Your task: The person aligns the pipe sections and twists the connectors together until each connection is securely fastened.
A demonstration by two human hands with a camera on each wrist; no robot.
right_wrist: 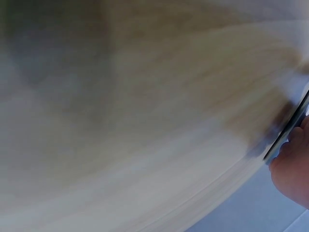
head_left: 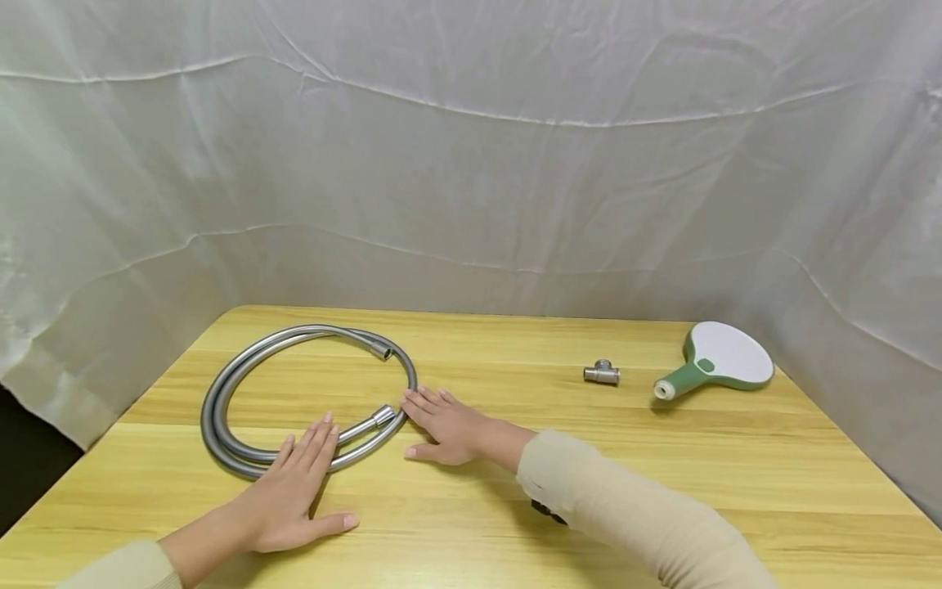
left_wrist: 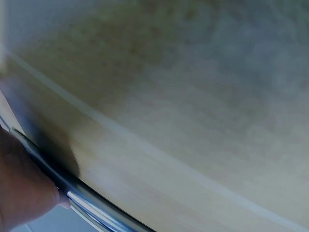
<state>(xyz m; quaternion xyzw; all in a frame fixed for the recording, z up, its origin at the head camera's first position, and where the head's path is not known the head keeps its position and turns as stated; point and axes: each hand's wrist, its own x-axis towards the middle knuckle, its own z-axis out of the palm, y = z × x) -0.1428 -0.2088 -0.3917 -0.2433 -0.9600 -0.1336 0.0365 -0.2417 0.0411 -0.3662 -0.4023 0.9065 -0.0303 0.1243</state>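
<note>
A coiled silver shower hose [head_left: 213, 417] lies on the left part of the wooden table, its two metal end fittings inside the loop on the right. My left hand [head_left: 290, 495] rests with straight fingers over the near side of the coil, thumb spread out. At the coil's right edge, the fingertips of my right hand [head_left: 449, 429] touch the hose, palm down. In the left wrist view the hose [left_wrist: 96, 208] runs beside the hand. A dark strip of hose [right_wrist: 287, 130] shows by the hand in the right wrist view. Both wrist views are blurred.
A small metal tee fitting [head_left: 603, 373] lies right of centre on the table [head_left: 478, 540]. Farther right is a green and white shower head [head_left: 728, 356], its handle toward me. Pale fabric [head_left: 471, 188] hangs behind and along both sides.
</note>
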